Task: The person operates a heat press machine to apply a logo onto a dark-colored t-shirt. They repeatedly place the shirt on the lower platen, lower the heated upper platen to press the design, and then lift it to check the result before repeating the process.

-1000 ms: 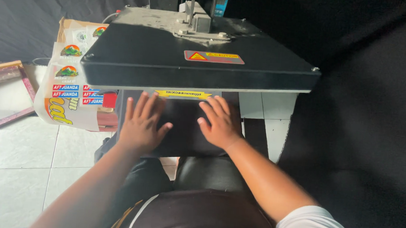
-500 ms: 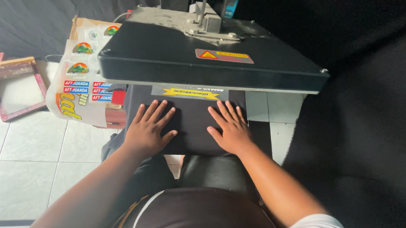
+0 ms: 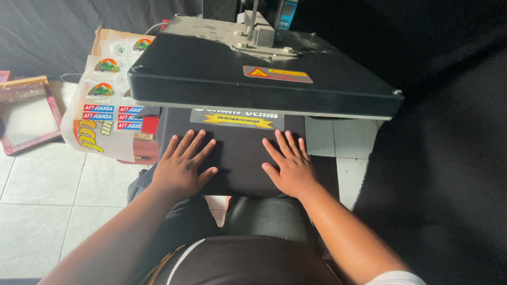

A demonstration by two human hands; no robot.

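Both hands are down flat on the black garment (image 3: 238, 159), which lies spread over the lower platen of the heat press, just under the raised upper plate (image 3: 263, 81). The left hand (image 3: 183, 166) lies palm-down, fingers fanned wide, gripping nothing, only pressing on the cloth near its front left edge. The right hand (image 3: 287, 165) mirrors it on the front right, fingers also spread and flat, nothing held. Spread like that, the palms look to be holding the fabric smooth and taut against the platen, so it lies without folds. Further in from the fingertips, half tucked under the upper plate, sits a pale printed transfer (image 3: 237, 118) with a yellow ribbon shape, lying on the garment and clear of both hands. The upper plate overhangs that transfer closely; it is the thing the fingers would meet if they slid further in. Left of the press leans a stack of printed sticker sheets (image 3: 106, 107) with round green emblems and red-and-blue labels, touching the press's left side. Further left, on the white tiled floor (image 3: 39, 194), lie wooden screen-printing frames (image 3: 18, 113). Right of the press hangs dark cloth (image 3: 468, 173).
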